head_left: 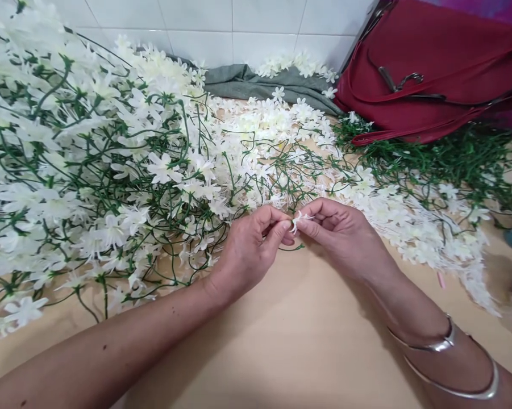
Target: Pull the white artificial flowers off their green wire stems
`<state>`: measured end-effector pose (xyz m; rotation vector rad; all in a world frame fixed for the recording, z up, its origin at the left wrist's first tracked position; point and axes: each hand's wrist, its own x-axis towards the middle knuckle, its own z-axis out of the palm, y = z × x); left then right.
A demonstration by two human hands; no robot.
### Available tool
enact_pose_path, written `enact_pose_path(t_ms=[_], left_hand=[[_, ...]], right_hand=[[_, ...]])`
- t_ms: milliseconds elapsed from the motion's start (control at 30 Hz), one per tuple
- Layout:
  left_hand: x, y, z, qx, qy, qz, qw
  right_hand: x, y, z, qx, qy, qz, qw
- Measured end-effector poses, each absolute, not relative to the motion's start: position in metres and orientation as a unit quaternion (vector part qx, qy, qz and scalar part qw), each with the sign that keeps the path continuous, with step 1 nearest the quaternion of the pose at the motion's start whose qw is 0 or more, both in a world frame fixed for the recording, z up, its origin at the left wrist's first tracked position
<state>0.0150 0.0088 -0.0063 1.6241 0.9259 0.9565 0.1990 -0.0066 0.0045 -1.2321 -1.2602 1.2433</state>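
Observation:
My left hand (251,247) is closed in a pinch, with a green stem (293,248) curving out below its fingertips. Opposite it, my right hand (349,236) pinches a small white artificial flower (299,220) between thumb and forefinger. The two sets of fingertips almost meet around this flower, so part of it is hidden. A big heap of white artificial flowers on green stems (162,167) rises to the left of my hands. Loose white flower pieces (409,227) lie beyond and to the right of my right hand.
A red bag (426,62) stands at the back right, beside a pile of green stems (452,159). Grey-green cloth (234,82) lies along the tiled wall (264,17). On the wooden tabletop (281,341), a small pink piece (440,279) lies at the right.

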Motion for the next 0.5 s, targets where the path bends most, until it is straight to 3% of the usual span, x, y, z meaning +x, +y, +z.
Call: enact_pose_path(t_ms=[500], left_hand=[[0.0152,0.006,-0.0075,0.652,0.372,0.408,0.52]], right_hand=[[0.2018,-0.0066,0.0009,-0.488,-0.507,0.519,0.486]])
